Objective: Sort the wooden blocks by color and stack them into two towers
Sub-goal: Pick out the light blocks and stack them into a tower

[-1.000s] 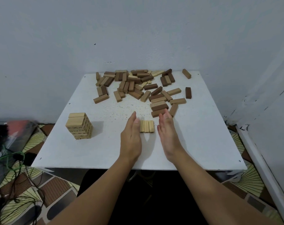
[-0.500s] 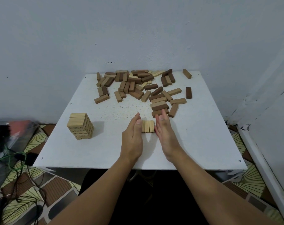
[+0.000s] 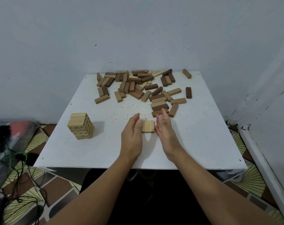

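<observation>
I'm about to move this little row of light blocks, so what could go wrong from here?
1. The row is three loose blocks between flat hands, left hand and right hand; lifted unevenly, the middle one could drop.
2. The pile lies just behind your right fingertips; a nudge could scatter it.
3. The tower looks slightly uneven, so a hard placement might topple it.

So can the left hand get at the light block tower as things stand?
Probably yes. The left hand is open beside the row of three light blocks, and only bare white table lies between it and the light block tower.
</observation>
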Motion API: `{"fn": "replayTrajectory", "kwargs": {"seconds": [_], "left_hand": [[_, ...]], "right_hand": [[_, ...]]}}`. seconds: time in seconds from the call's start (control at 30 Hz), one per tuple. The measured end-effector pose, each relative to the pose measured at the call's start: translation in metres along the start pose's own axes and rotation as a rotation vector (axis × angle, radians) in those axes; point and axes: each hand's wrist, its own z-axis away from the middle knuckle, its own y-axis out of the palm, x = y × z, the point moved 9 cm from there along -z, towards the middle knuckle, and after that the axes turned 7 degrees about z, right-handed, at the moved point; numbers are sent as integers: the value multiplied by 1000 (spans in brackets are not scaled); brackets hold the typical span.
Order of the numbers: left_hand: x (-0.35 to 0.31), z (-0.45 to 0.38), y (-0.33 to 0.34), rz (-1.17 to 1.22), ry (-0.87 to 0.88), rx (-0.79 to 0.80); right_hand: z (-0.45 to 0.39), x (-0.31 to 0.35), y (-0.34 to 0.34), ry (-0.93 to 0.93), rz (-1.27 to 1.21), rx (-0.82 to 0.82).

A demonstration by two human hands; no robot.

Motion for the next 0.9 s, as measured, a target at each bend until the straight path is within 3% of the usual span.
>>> {"fn": "replayTrajectory", "kwargs": {"seconds": [0.1, 0.2, 0.27, 0.37, 0.5, 0.9], "left_hand": [[-12, -9, -10, -119, 8, 46], [-4, -30, -24, -370, -120, 217], [2, -41, -30, -465, -213, 340], [6, -53, -27, -580, -262, 453], [4, -61, -20, -683, -243, 468], [5, -65, -15, -667, -142, 424]], "right_hand": [[3, 18, -13, -89, 152, -12], [-4, 35, -34, -179, 553, -20], [-9, 38, -40, -127, 717, 70], [-17, 34, -42, -28, 771, 202], [-28, 19, -39, 1, 896, 210], [-34, 17, -33, -46, 985, 186]]}}
